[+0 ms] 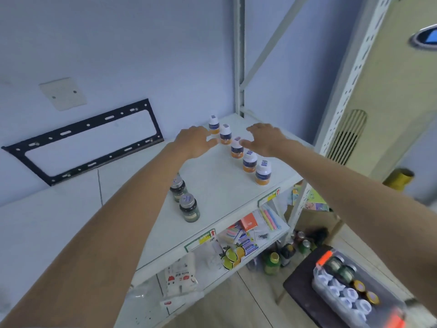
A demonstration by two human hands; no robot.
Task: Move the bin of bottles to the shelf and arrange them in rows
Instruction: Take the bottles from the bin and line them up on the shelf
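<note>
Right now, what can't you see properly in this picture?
- Dark jars, head view: the left arm covers any further along the row.
- Bin of bottles, head view: motion blur smears it; the bottom edge cuts it off.
- White bottles labels, head view: print too small to read.
- Left hand and right hand, head view: seen from behind, so touching the bottles or not is unclear.

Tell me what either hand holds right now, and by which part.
Nothing is held. The left hand and right hand hover open, fingers spread, either side of the row of white bottles.
</note>
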